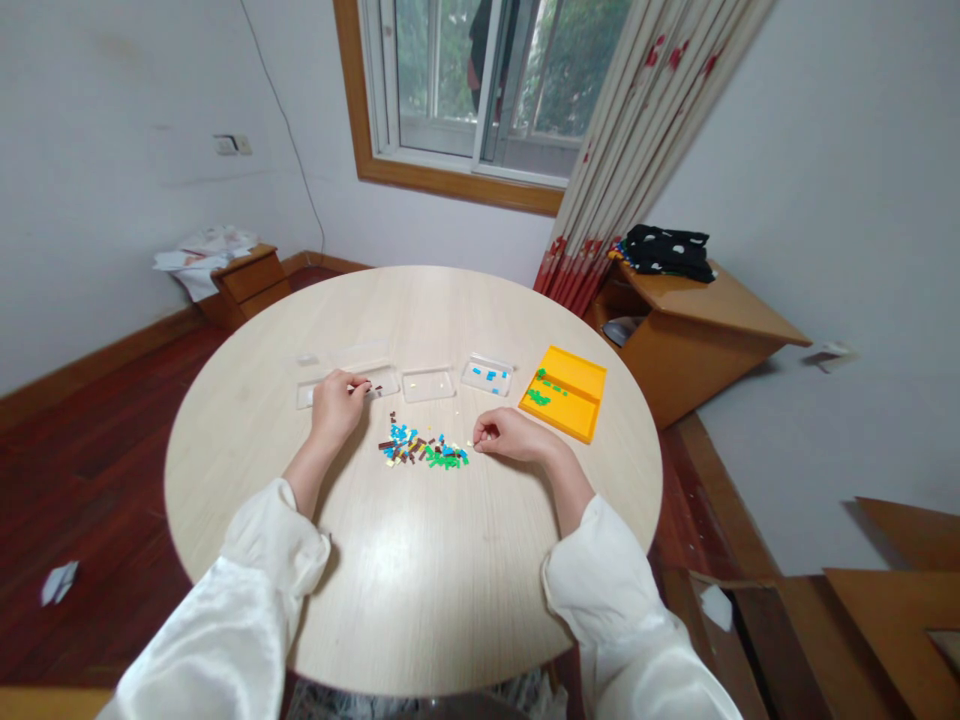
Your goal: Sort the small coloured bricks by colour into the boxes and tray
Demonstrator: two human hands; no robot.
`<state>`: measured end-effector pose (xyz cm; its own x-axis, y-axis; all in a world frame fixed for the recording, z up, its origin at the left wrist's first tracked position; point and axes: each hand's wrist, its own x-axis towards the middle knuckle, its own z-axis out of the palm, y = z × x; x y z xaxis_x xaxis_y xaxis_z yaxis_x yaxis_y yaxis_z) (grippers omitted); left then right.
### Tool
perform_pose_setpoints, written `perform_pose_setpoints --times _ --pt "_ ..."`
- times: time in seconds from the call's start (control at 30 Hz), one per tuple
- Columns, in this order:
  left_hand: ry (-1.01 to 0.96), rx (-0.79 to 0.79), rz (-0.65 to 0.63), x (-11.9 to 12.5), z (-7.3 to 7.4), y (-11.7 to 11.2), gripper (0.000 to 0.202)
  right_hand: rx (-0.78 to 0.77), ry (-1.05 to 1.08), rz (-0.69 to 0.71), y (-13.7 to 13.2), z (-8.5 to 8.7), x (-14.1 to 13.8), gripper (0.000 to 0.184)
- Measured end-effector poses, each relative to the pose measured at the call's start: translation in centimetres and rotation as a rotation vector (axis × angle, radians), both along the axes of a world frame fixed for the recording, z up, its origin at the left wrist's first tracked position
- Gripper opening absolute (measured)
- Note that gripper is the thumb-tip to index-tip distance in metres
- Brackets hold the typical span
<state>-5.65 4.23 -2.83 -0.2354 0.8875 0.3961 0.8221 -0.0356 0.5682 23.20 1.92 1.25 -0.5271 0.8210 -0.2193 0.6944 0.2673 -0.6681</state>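
R hand [511, 436], L hand [337, 402], bricks [424, 451] btwn (nearer R)

Brown piece [375, 388] pinched above clear tray [388, 377], multicoloured pile of pieces [422, 450] just nearer, loose

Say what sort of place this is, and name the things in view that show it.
Probably a room in a home: a floral curtain beside a wood-framed window, a low wooden cabinet with dark clothing on top, and a round table strewn with small coloured pieces.
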Motion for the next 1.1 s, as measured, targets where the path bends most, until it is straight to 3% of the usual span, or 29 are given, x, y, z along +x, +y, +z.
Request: perform_pose_setpoints --times 0.3,0.6,0.77,0.87,1.1 --pt "0.0 -0.056 0.003 -0.4 -0.1 0.3 0.027 0.05 0.008 -0.003 -0.3 0.2 -0.4 0.004" --pt "-0.032 -0.069 -0.014 -0.2 -0.1 0.3 0.025 0.039 0.277 -0.083 -0.5 -0.3 -1.5 0.003" --pt "-0.084 0.025 -0.044 0.5 0.6 -0.1 0.021 0.054 0.456 -0.186 -0.4 -0.7 -2.1 0.003" --pt "-0.121 0.078 -0.159 1.9 1.2 -0.8 0.02 0.078 0.538 -0.232 -0.3 -1.0 -2.8 0.007" --pt "-0.179 0.076 -0.607 6.0 2.1 -3.2 0.013 0.053 0.657 -0.247 -0.5 -2.1 -4.7 0.01"
